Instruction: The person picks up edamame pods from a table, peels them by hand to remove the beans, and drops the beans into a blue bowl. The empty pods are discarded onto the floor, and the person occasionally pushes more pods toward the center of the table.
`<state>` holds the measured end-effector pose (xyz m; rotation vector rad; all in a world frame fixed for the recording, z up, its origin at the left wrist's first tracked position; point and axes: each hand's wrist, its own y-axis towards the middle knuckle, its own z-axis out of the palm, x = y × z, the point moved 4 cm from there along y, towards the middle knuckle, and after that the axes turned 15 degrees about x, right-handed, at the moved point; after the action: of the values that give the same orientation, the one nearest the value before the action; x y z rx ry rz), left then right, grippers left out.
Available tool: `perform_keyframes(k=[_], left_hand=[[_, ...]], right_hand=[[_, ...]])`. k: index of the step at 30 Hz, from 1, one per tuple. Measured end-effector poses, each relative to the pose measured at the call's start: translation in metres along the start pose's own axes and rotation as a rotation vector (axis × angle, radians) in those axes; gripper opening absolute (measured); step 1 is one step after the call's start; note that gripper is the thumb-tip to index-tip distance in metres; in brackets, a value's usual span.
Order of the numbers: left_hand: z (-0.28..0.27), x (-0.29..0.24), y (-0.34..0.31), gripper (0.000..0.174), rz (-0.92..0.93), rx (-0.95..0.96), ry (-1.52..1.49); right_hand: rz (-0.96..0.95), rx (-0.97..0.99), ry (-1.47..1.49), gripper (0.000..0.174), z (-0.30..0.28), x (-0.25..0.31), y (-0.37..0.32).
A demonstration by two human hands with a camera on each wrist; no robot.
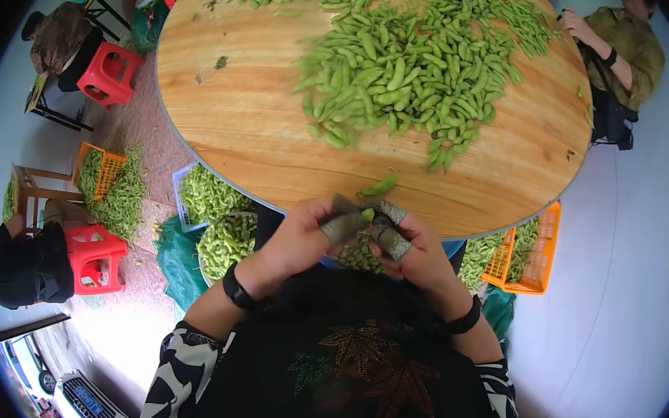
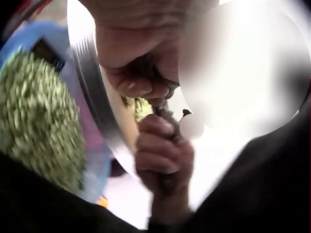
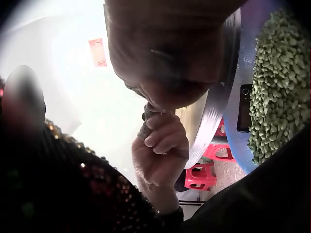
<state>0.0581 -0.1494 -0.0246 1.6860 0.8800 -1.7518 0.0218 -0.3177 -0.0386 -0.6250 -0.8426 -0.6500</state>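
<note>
Close together at the near edge of the round wooden table (image 1: 230, 132), both hands meet over a green soybean pod (image 1: 367, 214). The left hand (image 1: 300, 234) pinches it from one side and the right hand (image 1: 422, 256) from the other, fingers bent inward. Grey coverings (image 1: 343, 227) wrap the thumb and some fingertips of each hand. Just beyond the fingers, another pod (image 1: 380, 185) lies on the tabletop. In the wrist views the nearer hand hides the pod. Below the hands, a blue basin (image 2: 102, 182) holds many shelled green beans (image 2: 39, 121).
A large heap of pods (image 1: 418, 73) spreads over the table's far side. Crates and tubs of pods (image 1: 212, 198) stand under its near edge, with an orange crate (image 1: 537, 259) at right. Red stools (image 1: 95, 260) and seated people are around. A black phone (image 3: 244, 109) is by the basin's beans.
</note>
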Motion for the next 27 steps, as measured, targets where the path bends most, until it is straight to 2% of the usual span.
perform_keyframes(k=[1, 2, 5, 7, 8, 10, 11, 13, 16, 17, 19, 20, 22, 23, 25, 26, 27], left_hand=[[0.006, 0.014, -0.003, 0.014, -0.278, 0.112, -0.705], [0.007, 0.012, -0.003, 0.014, -0.280, 0.112, -0.705], [0.008, 0.003, 0.001, 0.013, -0.200, 0.064, -0.329], [0.009, -0.002, 0.002, 0.014, -0.149, 0.040, -0.079], [0.010, -0.002, 0.003, 0.014, -0.151, 0.045, -0.077], [0.012, -0.024, 0.001, 0.011, 0.211, -0.047, 0.846], [0.012, -0.024, 0.000, 0.011, 0.209, -0.046, 0.850], [0.015, -0.024, -0.001, 0.016, 0.208, -0.069, 1.231], [0.021, -0.030, 0.002, 0.007, 0.256, -0.138, 1.269], [0.021, -0.027, 0.002, 0.007, 0.258, -0.134, 1.269], [0.009, -0.002, 0.004, 0.005, -0.071, -0.029, 0.311], [0.006, -0.003, 0.003, 0.005, -0.072, -0.026, 0.312], [0.006, -0.008, 0.001, 0.011, -0.219, 0.090, -0.141], [0.007, -0.003, 0.000, 0.011, -0.221, 0.088, -0.142], [0.012, -0.011, -0.001, 0.008, 0.047, 0.080, 0.550], [0.012, -0.013, -0.003, 0.008, 0.049, 0.082, 0.551], [0.013, -0.013, -0.005, 0.009, -0.153, 0.209, 0.254]], right_hand=[[-0.037, 0.029, 0.064, 0.033, 0.004, 0.002, -0.001], [-0.037, 0.029, 0.066, 0.033, 0.005, 0.005, -0.002], [0.034, 0.003, 0.126, 0.032, 0.006, 0.010, -0.004], [0.089, -0.094, 0.066, 0.034, 0.003, 0.010, -0.005], [0.086, -0.097, 0.070, 0.034, 0.003, 0.010, -0.005], [0.085, -0.081, -0.172, 0.035, 0.002, 0.010, -0.003], [0.082, -0.079, -0.170, 0.035, 0.003, 0.009, -0.002], [0.017, -0.209, -0.579, 0.035, 0.004, 0.015, 0.000], [-0.107, -0.216, -0.634, 0.028, 0.005, 0.013, 0.001], [-0.109, -0.220, -0.632, 0.028, 0.005, 0.012, 0.000], [-0.182, -0.213, -0.650, 0.029, 0.005, 0.013, -0.005], [-0.182, -0.216, -0.648, 0.029, 0.007, 0.013, -0.008], [-0.156, -0.206, -0.357, 0.029, 0.010, 0.011, -0.013], [-0.154, -0.205, -0.355, 0.029, 0.004, 0.005, -0.010], [-0.431, -0.373, -0.944, 0.028, -0.005, 0.014, -0.008], [-0.432, -0.375, -0.946, 0.028, -0.009, 0.015, -0.011], [-0.207, -0.233, -0.631, 0.027, -0.011, 0.014, -0.008]])
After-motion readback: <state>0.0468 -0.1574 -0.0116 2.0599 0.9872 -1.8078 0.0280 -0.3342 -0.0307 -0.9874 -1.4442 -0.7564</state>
